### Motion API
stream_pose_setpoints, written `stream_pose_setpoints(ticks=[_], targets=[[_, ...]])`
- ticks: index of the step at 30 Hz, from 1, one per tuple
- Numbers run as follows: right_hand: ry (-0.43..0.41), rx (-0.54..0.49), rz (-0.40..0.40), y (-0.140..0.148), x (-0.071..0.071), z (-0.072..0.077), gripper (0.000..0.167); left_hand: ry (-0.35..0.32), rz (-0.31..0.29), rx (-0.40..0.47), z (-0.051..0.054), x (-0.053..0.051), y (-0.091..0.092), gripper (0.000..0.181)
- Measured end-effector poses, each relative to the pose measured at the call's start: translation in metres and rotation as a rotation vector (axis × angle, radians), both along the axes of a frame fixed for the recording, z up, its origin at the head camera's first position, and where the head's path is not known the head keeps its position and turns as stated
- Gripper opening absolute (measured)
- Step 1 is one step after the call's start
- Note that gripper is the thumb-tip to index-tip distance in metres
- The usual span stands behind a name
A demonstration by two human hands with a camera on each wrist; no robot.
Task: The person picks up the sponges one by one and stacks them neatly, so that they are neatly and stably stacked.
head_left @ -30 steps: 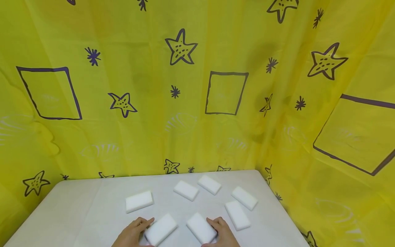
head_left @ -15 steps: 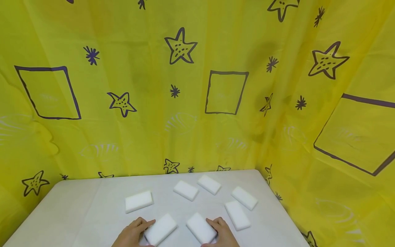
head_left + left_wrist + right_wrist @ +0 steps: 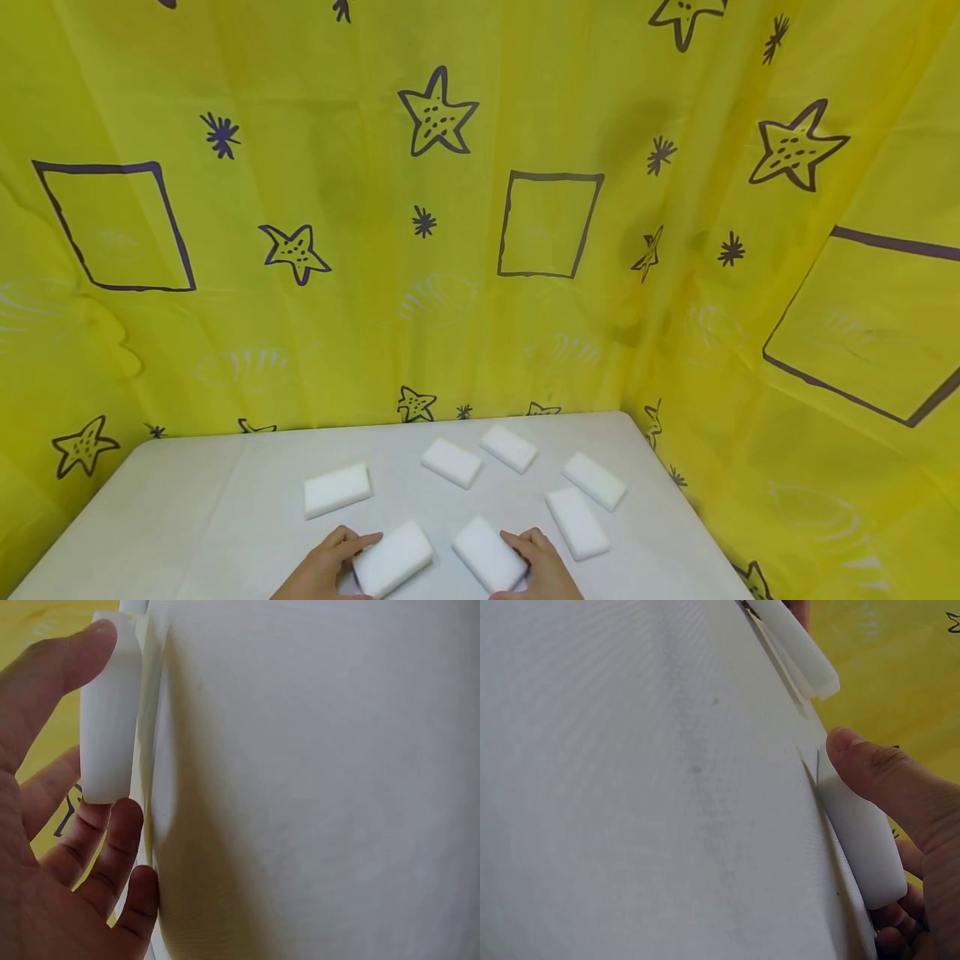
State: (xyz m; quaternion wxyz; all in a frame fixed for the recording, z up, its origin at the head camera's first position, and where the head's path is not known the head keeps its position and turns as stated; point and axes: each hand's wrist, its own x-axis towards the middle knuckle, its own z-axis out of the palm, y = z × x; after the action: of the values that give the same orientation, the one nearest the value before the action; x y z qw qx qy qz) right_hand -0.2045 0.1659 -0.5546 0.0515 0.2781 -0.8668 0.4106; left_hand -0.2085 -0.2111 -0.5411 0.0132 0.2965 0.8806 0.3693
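Near the front of the table, my left hand (image 3: 330, 565) pinches a white rectangular sponge (image 3: 393, 560) between thumb and fingers. In the left wrist view a gap with shadow shows between this sponge (image 3: 111, 720) and the tabletop, so it sits slightly raised. To its right, my right hand (image 3: 542, 567) holds a second white sponge (image 3: 490, 555), thumb on one end and fingers on the other. The right wrist view shows that sponge (image 3: 859, 832) low at the table surface; whether it touches cannot be told. The two held sponges are apart, angled toward each other at their far ends.
More white sponges lie flat on the white table (image 3: 202, 517): one at left (image 3: 337, 490), a pair at the back (image 3: 452, 462), and two on the right, the nearer sponge (image 3: 577, 522) close to my right hand. A yellow patterned curtain (image 3: 360, 317) borders the table behind and at the sides.
The sponge in my left hand has risen and shifted very slightly, with a shadow now showing along its right edge. My right hand and its sponge stay put.
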Motion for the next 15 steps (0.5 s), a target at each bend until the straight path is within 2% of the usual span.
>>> stream_pose_setpoints(ticks=[1,3,5,9,15], targets=[[-0.006,-0.003,-0.002,0.0,0.0,0.0,0.074,0.004,-0.023,0.016,0.0,-0.001,0.0,0.074],[-0.019,-0.008,-0.004,0.0,0.0,0.0,0.074,-0.031,-0.043,0.034,0.002,-0.002,0.0,0.072],[-0.029,-0.012,-0.006,0.0,0.0,0.0,0.074,-0.086,-0.042,0.039,0.005,-0.003,0.001,0.071],[-0.037,-0.022,-0.004,0.001,0.0,0.0,0.074,-0.145,-0.053,0.043,0.011,-0.003,0.005,0.068],[-0.049,-0.035,-0.009,0.002,0.0,0.0,0.074,-0.09,-0.111,0.07,0.012,-0.004,0.01,0.064]])
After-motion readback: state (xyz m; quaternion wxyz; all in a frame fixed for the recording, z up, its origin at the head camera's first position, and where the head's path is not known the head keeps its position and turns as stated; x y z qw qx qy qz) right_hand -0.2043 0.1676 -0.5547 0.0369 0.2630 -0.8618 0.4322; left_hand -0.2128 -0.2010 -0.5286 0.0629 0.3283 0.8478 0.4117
